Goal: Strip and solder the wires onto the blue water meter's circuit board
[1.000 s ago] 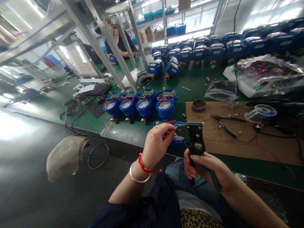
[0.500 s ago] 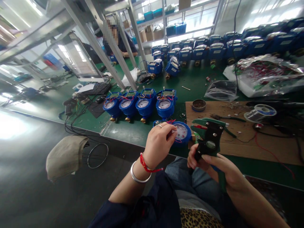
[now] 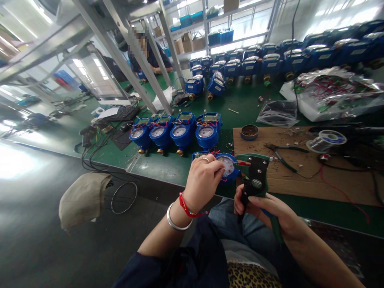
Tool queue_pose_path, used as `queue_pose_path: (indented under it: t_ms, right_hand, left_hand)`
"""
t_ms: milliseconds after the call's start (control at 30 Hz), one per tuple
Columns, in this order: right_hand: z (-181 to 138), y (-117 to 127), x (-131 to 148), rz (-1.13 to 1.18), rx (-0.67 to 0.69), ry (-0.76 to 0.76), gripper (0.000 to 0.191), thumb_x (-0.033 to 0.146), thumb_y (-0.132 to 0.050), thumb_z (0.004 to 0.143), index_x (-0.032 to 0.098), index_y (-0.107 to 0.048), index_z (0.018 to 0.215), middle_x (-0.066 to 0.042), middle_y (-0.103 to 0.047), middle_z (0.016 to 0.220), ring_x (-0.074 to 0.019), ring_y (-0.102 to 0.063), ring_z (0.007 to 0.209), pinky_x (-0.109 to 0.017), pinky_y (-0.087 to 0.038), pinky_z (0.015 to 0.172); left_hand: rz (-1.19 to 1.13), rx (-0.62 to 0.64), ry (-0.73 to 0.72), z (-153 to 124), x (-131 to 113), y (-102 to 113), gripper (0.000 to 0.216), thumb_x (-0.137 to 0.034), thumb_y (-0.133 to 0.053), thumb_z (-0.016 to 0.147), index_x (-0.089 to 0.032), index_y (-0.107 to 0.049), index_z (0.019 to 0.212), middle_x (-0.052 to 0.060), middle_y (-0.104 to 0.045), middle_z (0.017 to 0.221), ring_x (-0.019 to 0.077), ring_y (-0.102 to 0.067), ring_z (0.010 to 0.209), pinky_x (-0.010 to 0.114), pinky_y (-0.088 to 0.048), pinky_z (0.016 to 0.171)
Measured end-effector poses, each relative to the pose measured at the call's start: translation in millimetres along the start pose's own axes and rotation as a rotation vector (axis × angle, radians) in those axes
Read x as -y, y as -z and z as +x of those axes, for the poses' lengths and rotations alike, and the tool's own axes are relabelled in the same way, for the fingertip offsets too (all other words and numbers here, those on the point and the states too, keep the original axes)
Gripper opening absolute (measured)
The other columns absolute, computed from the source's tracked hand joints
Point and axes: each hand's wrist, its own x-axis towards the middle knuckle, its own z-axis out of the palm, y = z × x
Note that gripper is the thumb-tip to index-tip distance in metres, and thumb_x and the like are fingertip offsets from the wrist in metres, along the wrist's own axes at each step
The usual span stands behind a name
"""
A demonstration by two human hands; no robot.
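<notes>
In the head view my left hand (image 3: 204,180) is over a blue water meter (image 3: 228,167) that lies near the bench's front edge. Its fingers are pinched on a thin wire (image 3: 222,168), of which only a short end shows. My right hand (image 3: 261,206) grips a green and black wire stripper (image 3: 256,180) by its handles. The stripper's jaws point left, right beside the meter's round dial. Behind my left hand stands a row of several blue meters with coloured wires, the nearest being a blue meter (image 3: 207,138).
Cardboard (image 3: 315,182) on the right carries pliers (image 3: 282,156), a solder spool (image 3: 327,140) and a round tin (image 3: 249,132). Bagged wired parts (image 3: 336,94) lie behind it. More boxed blue meters (image 3: 273,62) line the back. A person (image 3: 150,56) sits across the bench.
My right hand has brought the wire stripper left, close to my left fingers and the meter dial. My left hand has hardly moved and keeps its pinch.
</notes>
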Motion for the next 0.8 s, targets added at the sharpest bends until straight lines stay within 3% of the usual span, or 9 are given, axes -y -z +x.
queue_pose_path:
  t_ms: [200, 400, 600, 800]
  right_hand:
    - [3.0, 1.2, 5.1, -0.009, 0.022, -0.031, 0.027, 0.035, -0.058, 0.084, 0.015, -0.060, 0.102, -0.006, -0.060, 0.082, -0.0190, -0.056, 0.079, -0.035, -0.045, 0.078]
    - [15.6, -4.8, 31.1, -0.261, -0.262, 0.262, 0.032, 0.035, -0.060, 0.084, 0.022, -0.060, 0.114, -0.006, -0.063, 0.107, -0.0203, -0.058, 0.091, -0.036, -0.045, 0.087]
    - [24.3, -10.9, 39.8, -0.576, -0.173, 0.298, 0.038, 0.039, -0.059, 0.085, 0.021, -0.061, 0.119, -0.007, -0.065, 0.102, -0.0228, -0.057, 0.096, -0.037, -0.041, 0.092]
    - [26.1, -9.3, 32.2, -0.505, -0.217, 0.306, 0.039, 0.041, -0.061, 0.083, 0.019, -0.063, 0.114, -0.008, -0.066, 0.098, -0.0249, -0.058, 0.097, -0.038, -0.042, 0.091]
  left_hand:
    - [0.009, 0.070, -0.053, 0.2, 2.4, 4.8, 0.018, -0.026, -0.052, 0.091, -0.019, -0.067, 0.082, 0.005, -0.062, 0.087, 0.0192, -0.056, 0.087, 0.034, -0.042, 0.080]
    - [-0.002, 0.075, -0.063, -0.6, 4.2, 4.8, 0.016, -0.027, -0.055, 0.090, -0.020, -0.068, 0.083, 0.004, -0.063, 0.088, 0.0192, -0.056, 0.089, 0.034, -0.041, 0.081]
    - [-0.017, 0.081, -0.070, -0.7, 5.0, 6.2, 0.021, -0.030, -0.052, 0.091, -0.018, -0.068, 0.083, 0.004, -0.063, 0.086, 0.0184, -0.057, 0.086, 0.033, -0.041, 0.078]
    - [-0.018, 0.095, -0.077, -0.5, 5.5, 7.8, 0.020, -0.029, -0.051, 0.092, -0.019, -0.067, 0.086, 0.004, -0.063, 0.088, 0.0195, -0.057, 0.090, 0.033, -0.042, 0.080]
